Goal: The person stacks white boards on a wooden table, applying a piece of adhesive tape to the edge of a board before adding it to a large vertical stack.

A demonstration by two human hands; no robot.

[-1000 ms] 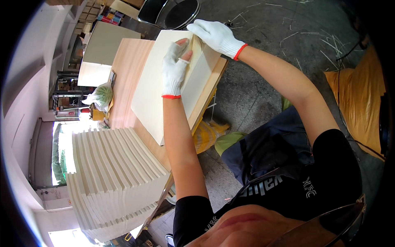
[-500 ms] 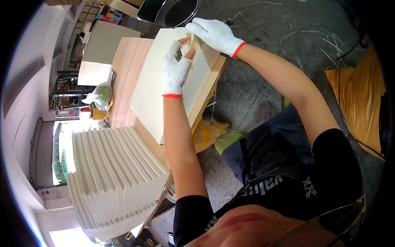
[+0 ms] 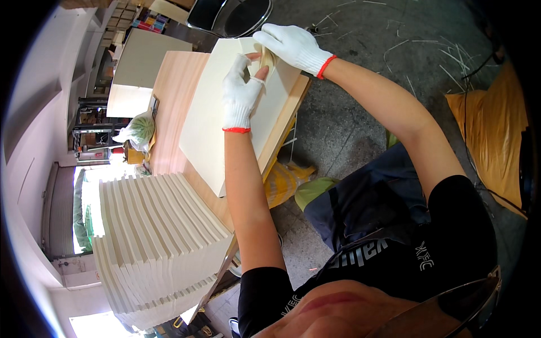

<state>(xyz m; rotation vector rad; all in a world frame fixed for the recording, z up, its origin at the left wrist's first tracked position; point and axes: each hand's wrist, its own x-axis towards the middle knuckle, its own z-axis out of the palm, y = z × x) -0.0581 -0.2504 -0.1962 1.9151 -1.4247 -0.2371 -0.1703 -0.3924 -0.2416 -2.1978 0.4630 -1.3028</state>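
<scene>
A large white panel lies on the wood-coloured table, its far end under my hands. My left hand, in a white glove with bare thumb and fingertip, is bent around a cream, ring-shaped roll that looks like tape. Its thumb and finger touch the roll's near side. My right hand, in a white glove with a red cuff, is closed at the panel's far end, just beyond the roll. Its fingertips point left and are partly hidden, so what they grip cannot be made out.
A tall stack of white panels stands at the table's near left. On the wood-grain tabletop sits a plastic-bagged green bundle. A black round-seated chair stands beyond. Thin white strips litter the floor near an orange-brown sack.
My right hand has shifted very slightly to the left. My left hand and the roll stay almost where they were.
</scene>
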